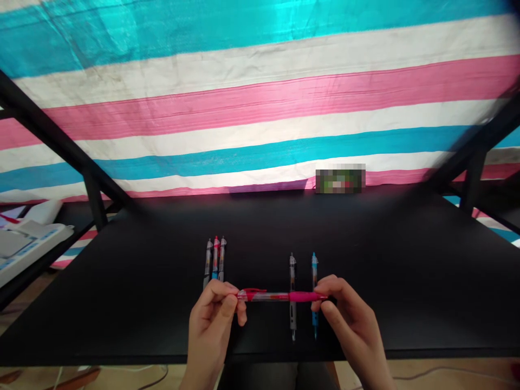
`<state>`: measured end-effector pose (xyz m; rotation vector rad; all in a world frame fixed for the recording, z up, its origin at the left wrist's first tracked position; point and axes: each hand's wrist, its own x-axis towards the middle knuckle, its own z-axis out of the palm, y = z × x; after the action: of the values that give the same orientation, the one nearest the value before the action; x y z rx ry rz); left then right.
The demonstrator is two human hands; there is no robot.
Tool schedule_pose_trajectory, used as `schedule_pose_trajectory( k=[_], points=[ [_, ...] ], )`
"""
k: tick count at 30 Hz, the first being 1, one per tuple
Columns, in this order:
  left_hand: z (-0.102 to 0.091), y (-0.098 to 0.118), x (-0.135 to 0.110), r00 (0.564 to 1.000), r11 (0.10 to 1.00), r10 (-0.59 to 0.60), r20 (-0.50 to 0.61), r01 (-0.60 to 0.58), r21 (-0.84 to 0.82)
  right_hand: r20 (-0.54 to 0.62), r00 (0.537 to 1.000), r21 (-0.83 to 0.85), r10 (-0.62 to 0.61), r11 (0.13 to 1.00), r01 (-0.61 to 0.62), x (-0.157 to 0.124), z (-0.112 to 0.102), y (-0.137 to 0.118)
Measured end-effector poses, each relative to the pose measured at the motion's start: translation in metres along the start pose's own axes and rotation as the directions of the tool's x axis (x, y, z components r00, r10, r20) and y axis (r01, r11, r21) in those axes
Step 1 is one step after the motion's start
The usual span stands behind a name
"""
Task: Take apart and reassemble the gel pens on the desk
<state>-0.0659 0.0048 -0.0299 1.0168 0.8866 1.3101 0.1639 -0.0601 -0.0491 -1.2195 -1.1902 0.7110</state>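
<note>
Red pen (280,296) first: from where I watch, it spans the space between both hands, level and in front of the desk (390,238), its grip crossing over the grey pen (293,317) beyond it. My left hand (213,317) pinches its clip end between thumb and fingers; my right hand (355,314) curls around the tip end, though I can't tell whether those fingers press on it. I judge the work partway along. The pen in hand looks whole to me, its parts joined, but it isn't set down. Three pens (215,260) already lie close together on the left, the middle one mixing a red top with a blue grip; their lower ends hide behind my hand. On the right, the grey pen and a blue pen (314,271) lie apart, and I can't tell whether they need more handling.
</note>
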Motion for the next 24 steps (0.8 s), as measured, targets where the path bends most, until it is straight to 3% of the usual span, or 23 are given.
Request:
schedule_pose_trajectory(
  k=[16, 24],
  points=[
    [-0.0024, -0.0022, 0.0001, 0.982, 0.986, 0.150, 0.116, -0.157, 0.055, 0.051, 0.997, -0.048, 0.052, 0.998, -0.050, 0.0016, 0.0017, -0.0042],
    [0.0046, -0.0005, 0.0001, 0.970, 0.965, 0.229, 0.084, -0.237, 0.109, 0.061, 0.997, -0.035, 0.048, 0.998, -0.046, 0.0012, 0.0021, -0.0035]
  ],
)
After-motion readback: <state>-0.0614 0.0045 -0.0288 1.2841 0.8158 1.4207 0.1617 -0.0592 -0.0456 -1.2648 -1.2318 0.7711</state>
